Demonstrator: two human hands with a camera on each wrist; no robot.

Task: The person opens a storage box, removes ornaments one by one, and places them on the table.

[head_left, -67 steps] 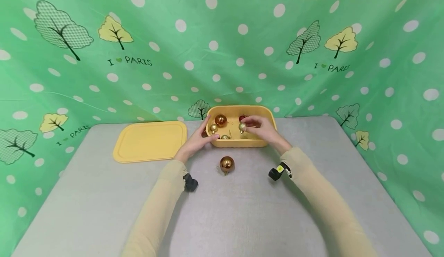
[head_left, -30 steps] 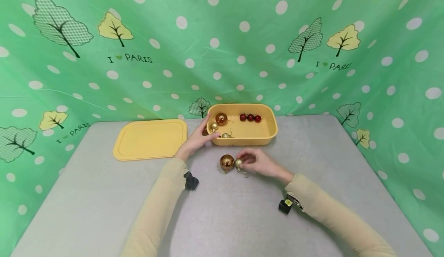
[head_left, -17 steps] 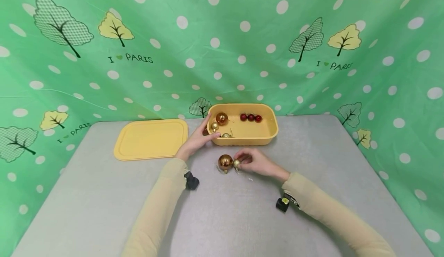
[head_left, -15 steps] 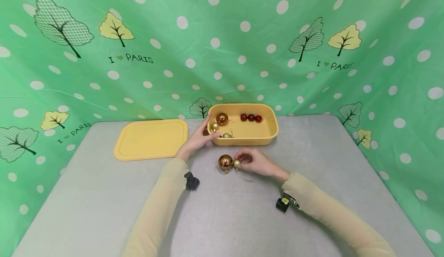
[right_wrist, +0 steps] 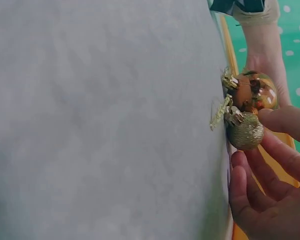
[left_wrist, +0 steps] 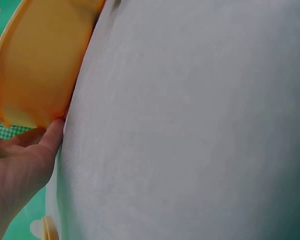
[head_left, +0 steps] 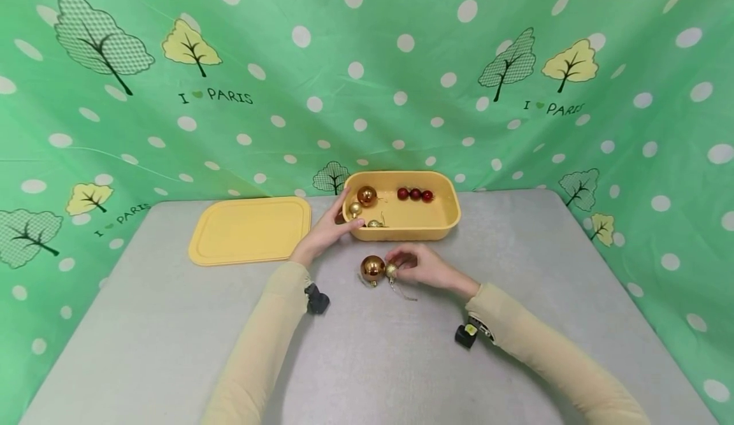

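Note:
My right hand (head_left: 425, 268) pinches a small gold glitter Christmas bauble (head_left: 391, 270) between thumb and fingers, down at the grey table. The bauble sits against a larger shiny copper bauble (head_left: 373, 268), and its thin gold string trails toward me on the table. In the right wrist view, the glitter bauble (right_wrist: 245, 131) has its cap and string turned away from the palm. My left hand (head_left: 325, 232) holds the left end of a yellow box (head_left: 401, 234), the thumb at its front and the other fingers round the end, partly hidden.
In the box lie a copper bauble (head_left: 367, 196), small gold baubles (head_left: 355, 209) at the left, and a row of dark red baubles (head_left: 415, 194) at the back. A yellow lid (head_left: 250, 230) lies flat left of the box. Behind hangs a green dotted cloth (head_left: 367, 119).
My right hand has brought the glitter bauble out of the box to the table and nudged it left against the copper one. The left hand has kept its place on the box.

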